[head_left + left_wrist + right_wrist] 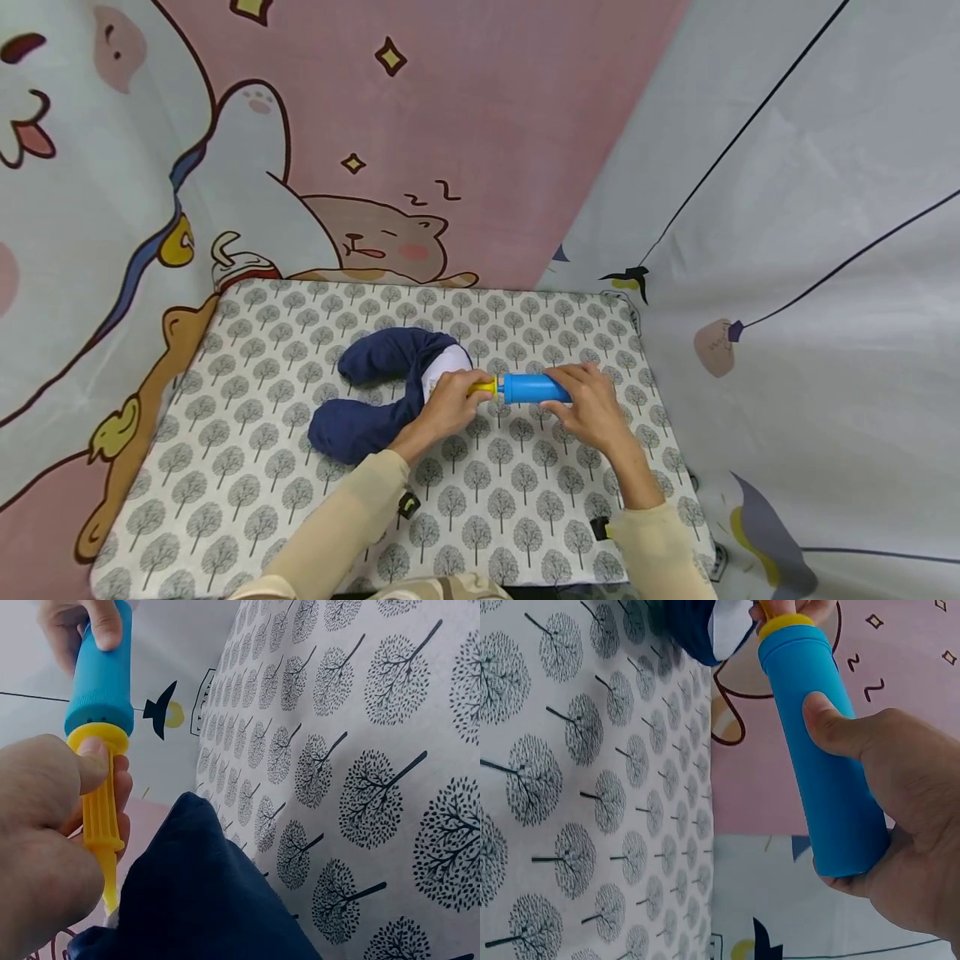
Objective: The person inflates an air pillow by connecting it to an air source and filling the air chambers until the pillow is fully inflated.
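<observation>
Head: the left hand (450, 402) pinches a yellow plastic nozzle (485, 387); the right hand (592, 407) grips a blue plastic cylinder (536, 388). A plump navy fabric U-shaped cushion (390, 354) lies inside the tree-print surface's (180, 533) left edge. Left wrist: nozzle apparently joined. Right wrist: pumping left, cannot tell.

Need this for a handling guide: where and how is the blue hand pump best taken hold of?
Probably by its thick blue barrel, coming from its right end and closing around it, as the right hand does. It is straight and round, lying left to right in the head view; the left hand holds the slim yellow end.
</observation>
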### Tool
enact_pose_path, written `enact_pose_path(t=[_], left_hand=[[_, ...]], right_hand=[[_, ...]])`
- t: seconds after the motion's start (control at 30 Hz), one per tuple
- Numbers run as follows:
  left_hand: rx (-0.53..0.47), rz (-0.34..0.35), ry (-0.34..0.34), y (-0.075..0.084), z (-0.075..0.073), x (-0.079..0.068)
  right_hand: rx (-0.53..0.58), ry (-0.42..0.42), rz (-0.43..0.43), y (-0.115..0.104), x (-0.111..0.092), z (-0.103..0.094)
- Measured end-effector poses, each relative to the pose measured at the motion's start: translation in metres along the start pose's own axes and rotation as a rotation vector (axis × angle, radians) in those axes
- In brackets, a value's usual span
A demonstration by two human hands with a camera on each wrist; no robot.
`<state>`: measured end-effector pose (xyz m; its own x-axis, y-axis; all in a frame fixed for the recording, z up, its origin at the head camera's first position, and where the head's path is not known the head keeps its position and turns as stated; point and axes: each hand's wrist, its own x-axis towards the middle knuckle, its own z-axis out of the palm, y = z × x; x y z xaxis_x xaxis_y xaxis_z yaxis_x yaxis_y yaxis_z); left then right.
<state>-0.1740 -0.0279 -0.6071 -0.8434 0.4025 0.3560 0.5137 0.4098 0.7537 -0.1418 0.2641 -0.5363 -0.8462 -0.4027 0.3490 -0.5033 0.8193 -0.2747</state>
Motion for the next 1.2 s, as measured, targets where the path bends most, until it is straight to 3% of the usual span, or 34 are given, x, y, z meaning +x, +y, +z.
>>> enact_pose_path(t=[0.03,0.13,0.2,0.37,0.5,0.6,0.67,0.8,1.07,1.2], left_hand=[[0.000,-0.005,-0.008,0.002,-0.001,0.000],[-0.010,-0.064,-0.060,0.027,-0.012,0.000],[-0.006,-0.082,-0.079,0.030,-0.013,0.000],[0.017,-0.045,-0.077,0.028,-0.012,0.000],[0.033,0.013,-0.052,0.016,-0.009,-0.001],[0.035,-0.010,-0.058,0.017,-0.010,-0.001],[0.023,-0.057,-0.076,0.026,-0.014,-0.001],[0.009,-0.100,-0.083,0.028,-0.015,-0.001],[-0.001,0.002,-0.031,0.017,-0.005,-0.001],[-0.004,-0.062,-0.056,0.026,-0.008,0.000]], right_hand=[[0.002,-0.020,0.004,-0.001,0.000,0.001],[0.025,-0.072,0.011,0.001,-0.001,0.000],[0.051,-0.093,0.015,0.007,-0.004,-0.004],[0.095,-0.130,0.034,0.028,-0.017,-0.021],[0.093,-0.161,0.078,0.044,-0.025,-0.034],[0.094,-0.167,0.119,0.052,-0.030,-0.040],[0.104,-0.158,0.137,0.054,-0.031,-0.042],[0.122,-0.147,0.122,0.048,-0.027,-0.036],[0.091,-0.085,0.064,0.016,-0.008,-0.014],[0.087,-0.090,0.058,0.002,-0.001,-0.005]])
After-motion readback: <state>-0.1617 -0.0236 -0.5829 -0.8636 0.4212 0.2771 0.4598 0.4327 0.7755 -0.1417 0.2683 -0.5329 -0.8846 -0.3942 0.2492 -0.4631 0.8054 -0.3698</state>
